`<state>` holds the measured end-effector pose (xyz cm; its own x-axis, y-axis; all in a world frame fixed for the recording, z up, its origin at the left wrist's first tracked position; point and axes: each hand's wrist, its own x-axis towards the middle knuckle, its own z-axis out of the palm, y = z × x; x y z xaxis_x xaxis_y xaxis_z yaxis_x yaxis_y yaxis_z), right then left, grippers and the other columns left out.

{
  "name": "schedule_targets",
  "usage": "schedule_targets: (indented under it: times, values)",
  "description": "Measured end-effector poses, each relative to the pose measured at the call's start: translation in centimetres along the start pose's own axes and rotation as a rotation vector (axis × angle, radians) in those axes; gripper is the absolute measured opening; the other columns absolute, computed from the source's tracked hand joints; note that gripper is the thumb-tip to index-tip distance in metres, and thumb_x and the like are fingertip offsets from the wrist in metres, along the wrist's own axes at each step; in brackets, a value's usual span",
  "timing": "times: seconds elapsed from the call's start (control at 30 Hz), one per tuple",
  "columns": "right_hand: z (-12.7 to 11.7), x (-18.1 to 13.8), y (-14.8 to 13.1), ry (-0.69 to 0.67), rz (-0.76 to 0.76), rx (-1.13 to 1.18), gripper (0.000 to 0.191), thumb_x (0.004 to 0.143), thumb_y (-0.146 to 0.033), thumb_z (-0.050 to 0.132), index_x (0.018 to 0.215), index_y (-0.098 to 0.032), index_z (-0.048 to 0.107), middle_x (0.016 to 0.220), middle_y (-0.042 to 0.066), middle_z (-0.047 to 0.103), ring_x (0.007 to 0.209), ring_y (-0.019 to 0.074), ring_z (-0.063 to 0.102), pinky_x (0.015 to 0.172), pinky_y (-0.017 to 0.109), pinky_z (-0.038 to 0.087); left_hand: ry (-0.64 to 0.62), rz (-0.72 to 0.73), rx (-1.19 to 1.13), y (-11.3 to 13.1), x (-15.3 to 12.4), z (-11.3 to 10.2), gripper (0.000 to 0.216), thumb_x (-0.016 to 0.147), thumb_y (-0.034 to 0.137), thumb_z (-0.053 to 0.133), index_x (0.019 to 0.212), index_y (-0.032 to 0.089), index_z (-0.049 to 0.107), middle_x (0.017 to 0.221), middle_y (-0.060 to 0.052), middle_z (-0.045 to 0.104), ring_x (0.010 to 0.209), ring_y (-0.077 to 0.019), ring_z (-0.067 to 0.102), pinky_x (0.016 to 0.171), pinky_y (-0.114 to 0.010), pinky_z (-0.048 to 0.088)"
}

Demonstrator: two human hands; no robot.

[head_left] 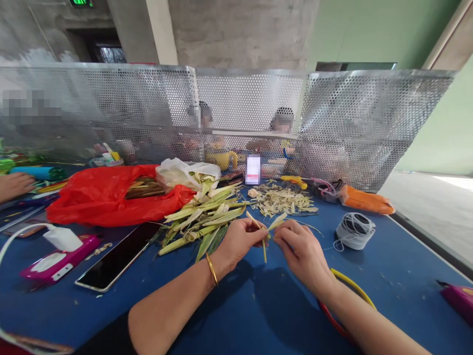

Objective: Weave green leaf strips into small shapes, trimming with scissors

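Observation:
My left hand [242, 237] is closed in a pinch on pale green strips that look like corn husk; a thin piece of stalk [264, 252] sticks out below its fingertips. Close on the right, my right hand [301, 249] is also closed, its fingertips pinching the husk strip [277, 221] that runs between the hands. The exact grip is partly hidden by the fingers. Left of my hands lies a heap of long green and cream husks [207, 219]. A pile of small pale scraps [283, 199] is spread beyond them.
Around me on the blue table [229, 315] are a red plastic bag [99, 195], a dark phone [118, 256], a purple power strip [61, 261], grey yarn [355, 231] and yellow-handled tool [294, 181]. Perforated metal screens [251, 98] stand behind. Another person's hand [16, 186] is far left.

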<state>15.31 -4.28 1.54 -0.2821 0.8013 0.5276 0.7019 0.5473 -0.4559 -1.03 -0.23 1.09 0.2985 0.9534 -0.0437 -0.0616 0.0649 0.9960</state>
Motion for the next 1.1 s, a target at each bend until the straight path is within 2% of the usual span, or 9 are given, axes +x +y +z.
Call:
schedule_targets:
  times: [0.13, 0.23, 0.3, 0.4, 0.5, 0.6, 0.73, 0.93, 1.1]
  values:
    - [-0.2, -0.2, -0.3, 0.006, -0.214, -0.317, 0.021, 0.089, -0.009, 0.046, 0.08, -0.019, 0.062, 0.091, 0.005, 0.065, 0.082, 0.017, 0.055, 0.081, 0.034, 0.033, -0.031, 0.043, 0.195, -0.4, -0.1, 0.0, 0.011, 0.063, 0.021, 0.068, 0.071, 0.015, 0.064, 0.064, 0.0, 0.064, 0.062, -0.0147, 0.061, 0.061, -0.025, 0.048]
    - [-0.4, 0.1, 0.3, -0.039, -0.215, -0.255, 0.02, 0.088, -0.011, 0.049, 0.077, -0.019, 0.063, 0.09, 0.005, 0.065, 0.083, 0.0175, 0.055, 0.082, 0.035, 0.033, -0.149, 0.079, 0.369, -0.7, -0.4, -0.3, 0.009, 0.063, 0.019, 0.068, 0.07, 0.015, 0.064, 0.064, 0.0, 0.065, 0.062, -0.0147, 0.06, 0.058, -0.024, 0.044]
    - [-0.6, 0.5, 1.1, -0.128, -0.099, -0.028, 0.018, 0.087, -0.017, 0.053, 0.072, -0.019, 0.064, 0.086, 0.004, 0.065, 0.083, 0.0175, 0.056, 0.08, 0.034, 0.035, -0.278, 0.053, 0.349, -0.6, -0.5, -0.4, 0.01, 0.062, 0.02, 0.07, 0.069, 0.015, 0.064, 0.063, 0.0, 0.065, 0.061, -0.0143, 0.06, 0.058, -0.024, 0.044]
    - [-1.0, 0.8, 2.4, -0.357, 0.268, 0.49, 0.021, 0.08, -0.033, 0.065, 0.066, -0.017, 0.064, 0.07, 0.001, 0.061, 0.068, 0.0145, 0.054, 0.066, 0.028, 0.038, -0.436, -0.059, 0.154, 0.0, -0.7, -0.6, 0.017, 0.061, 0.023, 0.074, 0.072, 0.014, 0.064, 0.065, -0.001, 0.067, 0.062, -0.0147, 0.062, 0.063, -0.026, 0.047]
    - [-1.1, 0.8, 2.9, -0.47, 0.619, 0.928, 0.027, 0.068, -0.04, 0.075, 0.068, -0.014, 0.066, 0.062, -0.001, 0.06, 0.058, 0.0114, 0.051, 0.06, 0.025, 0.038, -0.457, -0.112, -0.01, 0.6, -0.8, -0.6, 0.024, 0.062, 0.028, 0.077, 0.077, 0.014, 0.064, 0.071, -0.003, 0.069, 0.064, -0.0154, 0.065, 0.067, -0.028, 0.049]
    - [-0.6, 0.6, 2.6, -0.417, 0.704, 1.166, 0.026, 0.06, -0.034, 0.081, 0.067, -0.013, 0.068, 0.066, 0.001, 0.064, 0.066, 0.0126, 0.057, 0.072, 0.027, 0.042, -0.393, -0.126, -0.129, 0.7, -0.8, -0.6, 0.025, 0.063, 0.03, 0.078, 0.077, 0.014, 0.064, 0.071, -0.003, 0.068, 0.063, -0.0156, 0.065, 0.067, -0.029, 0.05]
    - [0.3, 0.3, 1.8, -0.335, 0.728, 1.305, 0.023, 0.061, -0.032, 0.081, 0.07, -0.014, 0.07, 0.07, 0.002, 0.064, 0.072, 0.0139, 0.059, 0.08, 0.03, 0.043, -0.287, -0.165, -0.252, 0.1, -0.6, -0.5, 0.027, 0.062, 0.028, 0.079, 0.082, 0.014, 0.066, 0.073, -0.003, 0.069, 0.064, -0.0152, 0.065, 0.069, -0.03, 0.051]
    - [1.1, 0.2, 1.3, -0.224, 0.748, 1.155, 0.02, 0.065, -0.033, 0.077, 0.067, -0.015, 0.066, 0.071, 0.001, 0.062, 0.07, 0.0133, 0.055, 0.073, 0.028, 0.041, -0.175, -0.19, -0.25, -0.2, -0.4, -0.3, 0.023, 0.063, 0.028, 0.076, 0.08, 0.014, 0.069, 0.071, -0.004, 0.07, 0.068, -0.0158, 0.065, 0.072, -0.029, 0.05]
    - [0.8, 0.1, 0.9, -0.036, 0.348, 0.496, 0.023, 0.078, -0.028, 0.061, 0.058, -0.019, 0.056, 0.067, 0.001, 0.055, 0.07, 0.0161, 0.049, 0.068, 0.03, 0.038, -0.045, -0.143, -0.114, -0.7, -0.2, 0.1, 0.017, 0.064, 0.027, 0.072, 0.075, 0.015, 0.068, 0.069, -0.001, 0.068, 0.066, -0.0146, 0.062, 0.068, -0.027, 0.048]
